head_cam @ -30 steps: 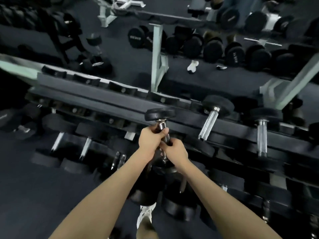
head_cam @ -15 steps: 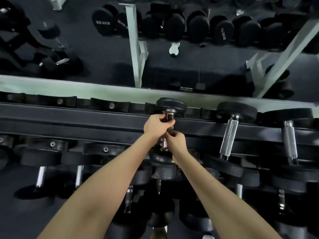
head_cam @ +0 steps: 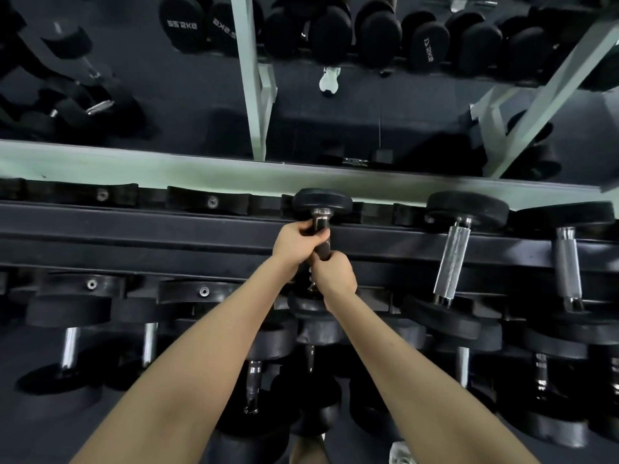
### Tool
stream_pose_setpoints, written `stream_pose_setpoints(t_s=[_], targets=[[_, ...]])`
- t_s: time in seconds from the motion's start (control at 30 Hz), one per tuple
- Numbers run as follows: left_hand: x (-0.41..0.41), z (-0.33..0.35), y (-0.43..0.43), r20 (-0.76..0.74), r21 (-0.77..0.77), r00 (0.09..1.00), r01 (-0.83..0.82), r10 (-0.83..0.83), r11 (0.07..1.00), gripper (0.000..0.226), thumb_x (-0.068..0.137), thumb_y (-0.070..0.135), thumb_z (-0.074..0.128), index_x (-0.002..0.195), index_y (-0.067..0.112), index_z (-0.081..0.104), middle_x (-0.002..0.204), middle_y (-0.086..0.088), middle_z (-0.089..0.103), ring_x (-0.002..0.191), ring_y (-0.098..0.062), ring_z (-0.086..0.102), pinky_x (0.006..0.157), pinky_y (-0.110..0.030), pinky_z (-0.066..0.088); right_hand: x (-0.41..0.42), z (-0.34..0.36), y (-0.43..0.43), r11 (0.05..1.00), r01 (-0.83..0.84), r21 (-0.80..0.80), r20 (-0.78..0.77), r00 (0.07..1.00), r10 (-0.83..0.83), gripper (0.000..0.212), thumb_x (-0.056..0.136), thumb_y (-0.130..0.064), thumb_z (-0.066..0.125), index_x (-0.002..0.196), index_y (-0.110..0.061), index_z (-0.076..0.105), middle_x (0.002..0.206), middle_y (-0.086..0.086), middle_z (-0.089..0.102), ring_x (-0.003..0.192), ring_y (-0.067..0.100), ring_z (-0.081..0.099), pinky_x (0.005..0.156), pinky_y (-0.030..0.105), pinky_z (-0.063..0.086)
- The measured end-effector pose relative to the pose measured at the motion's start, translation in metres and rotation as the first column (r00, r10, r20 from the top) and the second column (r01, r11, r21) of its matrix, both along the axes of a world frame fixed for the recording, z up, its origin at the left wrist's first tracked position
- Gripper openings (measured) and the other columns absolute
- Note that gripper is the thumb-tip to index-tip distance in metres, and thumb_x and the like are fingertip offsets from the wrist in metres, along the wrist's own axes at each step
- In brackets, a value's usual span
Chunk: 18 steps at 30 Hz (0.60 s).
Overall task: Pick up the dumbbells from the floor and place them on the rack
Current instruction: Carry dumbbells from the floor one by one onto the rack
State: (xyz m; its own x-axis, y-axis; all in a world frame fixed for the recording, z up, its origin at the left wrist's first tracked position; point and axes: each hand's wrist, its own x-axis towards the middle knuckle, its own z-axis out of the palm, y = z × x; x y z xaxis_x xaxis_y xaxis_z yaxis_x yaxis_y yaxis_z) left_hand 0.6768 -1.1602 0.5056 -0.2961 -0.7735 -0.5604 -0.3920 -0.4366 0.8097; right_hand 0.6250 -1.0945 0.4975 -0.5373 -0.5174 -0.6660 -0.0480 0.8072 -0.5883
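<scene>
The dumbbell (head_cam: 321, 205) is gripped by its handle, with the fingers of the left hand (head_cam: 294, 243) and right hand (head_cam: 335, 275) curled around it. It is held across the top tier of the rack (head_cam: 167, 231), beside a neighbouring dumbbell (head_cam: 453, 259).

A dark, matte floor (head_cam: 23, 349) shows at 8 o'clock. A pale green ledge (head_cam: 134, 164) crosses the view from 9 to 3 o'clock and catches a dull sheen. Above it, from 10 to 2 o'clock, a mirror (head_cam: 335, 125) reflects the same dark flooring, an upright post (head_cam: 254, 95) at 12 o'clock and a slanted post (head_cam: 549, 88) at 2 o'clock. The light is dim, cool and even.
</scene>
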Motion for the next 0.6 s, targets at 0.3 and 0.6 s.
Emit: stream_pose_setpoints(t_s=[0.3, 0.6], targets=[[0.058, 0.023, 0.037, 0.019, -0.099, 0.993, -0.110, 0.112, 0.989, 0.037, 0.088, 0.034, 0.062, 0.115, 0.009, 0.063, 0.108, -0.007, 0.069, 0.097, -0.019, 0.065, 0.086, -0.032, 0.053, 0.012, 0.049, 0.052, 0.952, -0.299, -0.065, -0.506, 0.832, 0.227, 0.043, 0.088, -0.039, 0.057, 0.122, -0.014, 0.051, 0.119, 0.005, 0.061, 0.105, 0.028, 0.060, 0.088, 0.040, 0.048], [0.150, 0.061, 0.187, -0.042, 0.037, 0.916, -0.398, 0.400, 0.917, 0.023, 0.095, 0.034, 0.051, 0.097, 0.014, 0.061, 0.075, 0.001, 0.058, 0.064, -0.011, 0.054, 0.058, -0.022, 0.052, 0.057, 0.057, 0.180, 0.780, -0.541, -0.315, -0.427, 0.815, 0.392, 0.032, 0.087, -0.028, 0.063, 0.115, -0.014, 0.062, 0.108, 0.001, 0.067, 0.094, 0.018, 0.064, 0.089, 0.028, 0.046]])
